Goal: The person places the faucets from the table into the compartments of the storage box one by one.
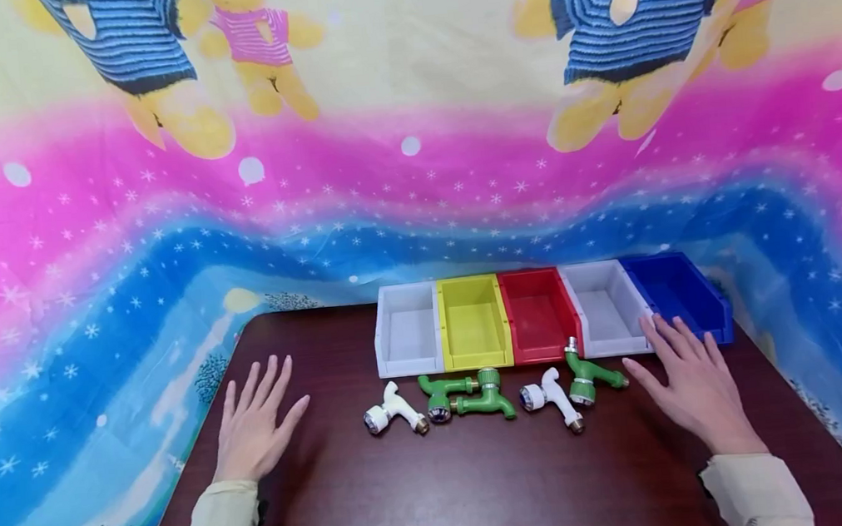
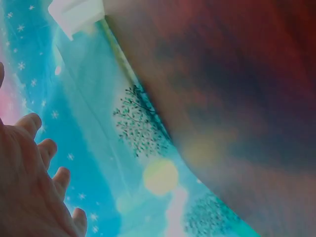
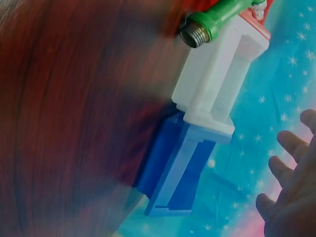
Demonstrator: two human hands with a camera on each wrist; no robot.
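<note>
My left hand [image 1: 251, 424] is held over the table's left side with its fingers spread and nothing in it. On the other side my right hand [image 1: 691, 385], fingers also spread, overlaps the front of the blue bin in the head view. Between the hands lie several faucets: a white faucet [image 1: 395, 410], two green faucets [image 1: 443, 390] [image 1: 489, 397] set close together, another white faucet [image 1: 553, 398], and a green faucet [image 1: 587, 375] nearest my right hand. That last one's threaded end [image 3: 198, 34] shows in the right wrist view.
A row of bins stands along the table's back: white [image 1: 408, 331], yellow [image 1: 475, 325], red [image 1: 542, 319], white [image 1: 609, 313] and blue [image 1: 676, 299]. The dark wooden table [image 1: 441, 495] is backed by a patterned cloth [image 1: 415, 197].
</note>
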